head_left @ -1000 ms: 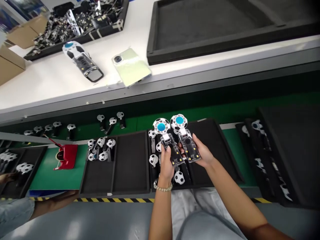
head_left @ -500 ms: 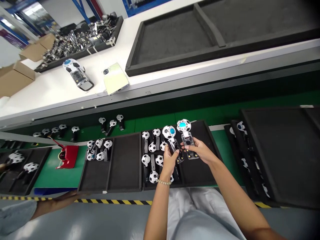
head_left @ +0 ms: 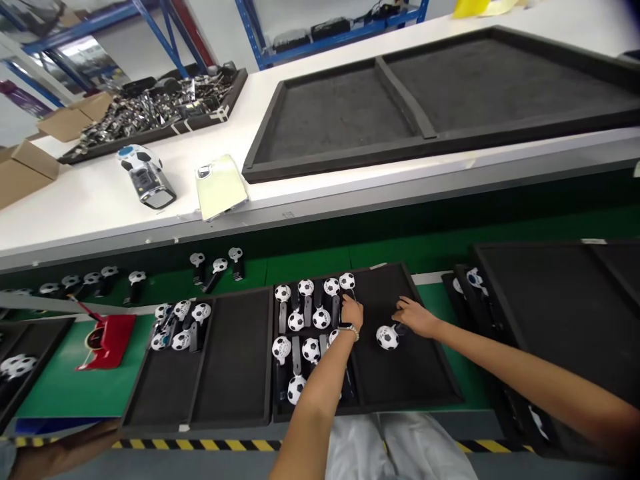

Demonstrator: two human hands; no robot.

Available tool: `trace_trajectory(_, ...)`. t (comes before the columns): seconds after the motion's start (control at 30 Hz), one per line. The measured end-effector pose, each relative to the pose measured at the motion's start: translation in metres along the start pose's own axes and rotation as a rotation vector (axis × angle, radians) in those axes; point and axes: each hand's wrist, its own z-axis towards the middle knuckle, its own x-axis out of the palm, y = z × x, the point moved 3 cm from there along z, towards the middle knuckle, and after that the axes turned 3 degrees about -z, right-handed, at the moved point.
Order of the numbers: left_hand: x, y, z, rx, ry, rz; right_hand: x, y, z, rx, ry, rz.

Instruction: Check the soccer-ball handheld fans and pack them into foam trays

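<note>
Green tabletop [head_left: 453,333] carries a black tray [head_left: 405,390] of soccer-ball toys [head_left: 387,337]; right hand [head_left: 417,317] has open fingers beside one, left hand [head_left: 353,312] can't tell.

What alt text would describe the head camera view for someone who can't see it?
The left hand and right hand work over a black foam tray of soccer-ball-patterned pieces; the right hand's fingers reach toward a lone piece.
</note>
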Motion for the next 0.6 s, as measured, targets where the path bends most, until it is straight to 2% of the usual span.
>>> trace_trajectory(0.1,-0.001,-0.001,0.010,0.030,-0.005,0.075,-0.010,0.008,0.046,-0.181,0.104,-0.084)
trace_trajectory(0.17,-0.007,-0.001,0.009,0.058,-0.014,0.108,-0.012,0.017,0.079,-0.219,0.087,-0.101)
trace_trajectory(0.23,-0.019,0.004,0.002,0.092,-0.034,0.133,-0.008,0.027,0.109,-0.168,0.030,-0.092)
trace_trajectory(0.3,-0.041,0.016,-0.009,0.128,-0.057,0.149,0.001,0.033,0.131,-0.027,-0.057,-0.082)
trace_trajectory(0.37,-0.074,0.036,-0.017,0.159,-0.093,0.160,0.014,0.033,0.142,0.224,-0.152,-0.096)
trace_trajectory(0.47,-0.143,0.081,-0.009,0.158,-0.202,0.195,0.031,0.029,0.141,0.543,-0.188,-0.140)
trace_trajectory(0.53,-0.195,0.116,0.015,0.093,-0.302,0.243,0.038,0.028,0.136,0.611,-0.173,-0.158)
trace_trajectory(0.6,-0.245,0.151,0.053,-0.017,-0.403,0.299,0.044,0.025,0.131,0.647,-0.175,-0.176)
